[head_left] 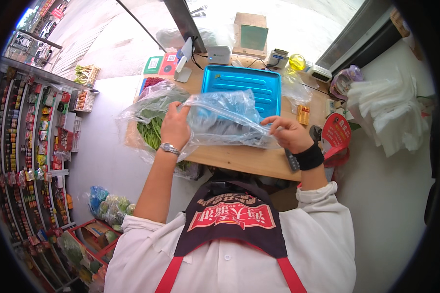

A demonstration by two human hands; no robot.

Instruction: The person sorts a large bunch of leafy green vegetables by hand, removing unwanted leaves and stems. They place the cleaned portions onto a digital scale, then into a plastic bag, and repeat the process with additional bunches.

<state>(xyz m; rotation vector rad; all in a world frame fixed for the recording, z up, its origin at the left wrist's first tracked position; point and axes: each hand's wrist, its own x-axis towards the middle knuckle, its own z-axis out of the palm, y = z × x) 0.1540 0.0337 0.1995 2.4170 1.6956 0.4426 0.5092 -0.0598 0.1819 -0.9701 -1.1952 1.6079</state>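
A clear plastic bag (223,128) is stretched sideways between my two hands, above the front part of a blue ribbed tray (269,84). My left hand (176,126) pinches the bag's upper left edge between thumb and fingers. At the opposite end, the fingers of my right hand (291,134) grip the gathered rim. Long green-stemmed vegetables (148,132) lie just left of my left wrist, partly wrapped in clear plastic. Dark red produce (153,81) shows behind them. The bag and my hands hide the tray's near side.
The wooden table (227,159) ends close to my apron. A white box device (219,54), a stand (183,73) and a yellow tape roll (297,62) line its back. White plastic bags (385,110) hang at right; a red fan (336,132) is nearer. Stocked shelves (33,128) stand left.
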